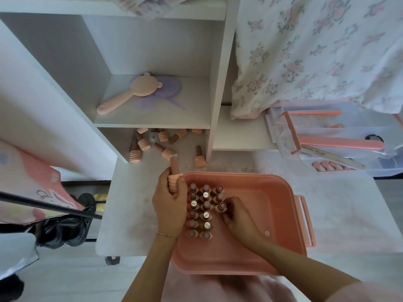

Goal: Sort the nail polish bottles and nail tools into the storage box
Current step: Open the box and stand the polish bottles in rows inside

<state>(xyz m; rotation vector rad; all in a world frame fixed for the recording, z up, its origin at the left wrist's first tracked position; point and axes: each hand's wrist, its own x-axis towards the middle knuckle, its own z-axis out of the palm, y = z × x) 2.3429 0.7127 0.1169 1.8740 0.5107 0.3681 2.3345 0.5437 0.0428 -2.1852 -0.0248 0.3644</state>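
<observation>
A pink storage box [261,214] lies in front of me on a white surface. Several nail polish bottles [201,214] stand upside down in rows in its left part. My left hand [170,205] grips one nail polish bottle [174,173] by its ribbed peach cap at the box's left rim, glass end pointing away from me. My right hand [238,216] reaches into the box and pinches the bottle [221,206] at the end of the third row. More loose bottles [150,142] lie scattered on the low shelf beyond the box.
A white shelf unit [152,62] stands behind, holding a peach hand mirror [130,92]. At the right, a clear container [327,144] holds pink nail files and toe separators, under a floral cloth [316,51]. Dark shoes [65,227] lie at the left.
</observation>
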